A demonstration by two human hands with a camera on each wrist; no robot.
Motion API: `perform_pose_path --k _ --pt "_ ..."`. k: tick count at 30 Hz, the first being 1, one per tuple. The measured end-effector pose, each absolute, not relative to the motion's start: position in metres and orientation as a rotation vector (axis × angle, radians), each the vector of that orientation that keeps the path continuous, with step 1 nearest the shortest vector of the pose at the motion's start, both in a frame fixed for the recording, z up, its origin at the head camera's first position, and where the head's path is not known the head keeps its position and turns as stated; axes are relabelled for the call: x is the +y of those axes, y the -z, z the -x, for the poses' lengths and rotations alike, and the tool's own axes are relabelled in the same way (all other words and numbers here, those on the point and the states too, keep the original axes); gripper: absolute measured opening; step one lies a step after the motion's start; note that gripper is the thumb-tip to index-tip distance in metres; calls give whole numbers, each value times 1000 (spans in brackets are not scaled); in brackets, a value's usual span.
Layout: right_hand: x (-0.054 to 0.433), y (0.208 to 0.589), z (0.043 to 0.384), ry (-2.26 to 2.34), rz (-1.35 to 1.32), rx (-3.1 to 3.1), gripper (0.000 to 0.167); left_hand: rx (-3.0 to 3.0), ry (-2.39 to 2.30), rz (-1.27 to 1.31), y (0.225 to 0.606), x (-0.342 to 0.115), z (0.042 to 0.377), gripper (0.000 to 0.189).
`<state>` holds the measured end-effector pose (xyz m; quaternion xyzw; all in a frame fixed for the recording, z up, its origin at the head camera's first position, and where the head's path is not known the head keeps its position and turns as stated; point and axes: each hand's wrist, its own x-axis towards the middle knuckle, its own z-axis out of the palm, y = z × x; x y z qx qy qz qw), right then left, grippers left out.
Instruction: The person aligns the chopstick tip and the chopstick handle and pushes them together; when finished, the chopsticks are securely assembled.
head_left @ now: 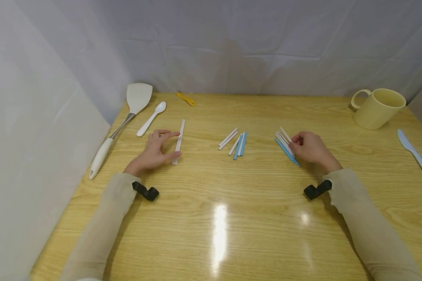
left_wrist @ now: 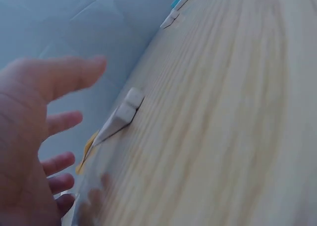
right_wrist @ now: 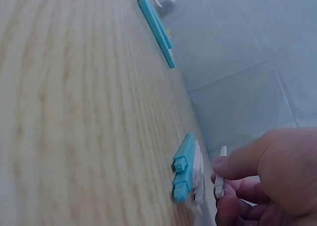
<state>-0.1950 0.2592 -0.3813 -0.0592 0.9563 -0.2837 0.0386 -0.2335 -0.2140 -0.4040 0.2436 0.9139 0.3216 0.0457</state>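
Note:
My left hand (head_left: 156, 150) is spread beside two pale sticks (head_left: 179, 143) lying side by side on the table. Its thumb and index finger reach toward them; in the left wrist view a gap shows between the thumb and the sticks (left_wrist: 130, 106). At the right, my right hand (head_left: 310, 147) pinches a slim white stick (right_wrist: 221, 184) between thumb and fingers. Just beside it lie blue sticks (right_wrist: 185, 161) and several white ones (right_wrist: 198, 171). Between the hands, two pale sticks (head_left: 228, 138) lie near a loose group of blue and white sticks (head_left: 238, 146).
On the left lie a white spatula (head_left: 139, 97), a white spoon (head_left: 151, 119) and a small yellow utensil (head_left: 185, 99). A yellow mug (head_left: 374, 111) stands at the back right, with a pale blue knife (head_left: 416, 156) nearer. Grey-white cloth (head_left: 232, 50) hangs behind the wooden table (head_left: 260, 218).

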Motion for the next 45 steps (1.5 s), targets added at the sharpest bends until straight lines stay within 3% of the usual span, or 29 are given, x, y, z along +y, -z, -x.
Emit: perform_pose_path --k 13,23,30,45 --pt "258 379 197 1083 219 2927 22 3016 -1250 -739 393 -160 223 18" --pt "251 374 201 1247 296 2866 16 2929 -1140 -736 395 -126 221 21" --pt "252 376 203 1365 316 2792 18 2862 -1200 -815 407 -104 226 12" --pt "251 375 201 1365 290 2786 19 2933 -1185 -603 415 -77 227 17"
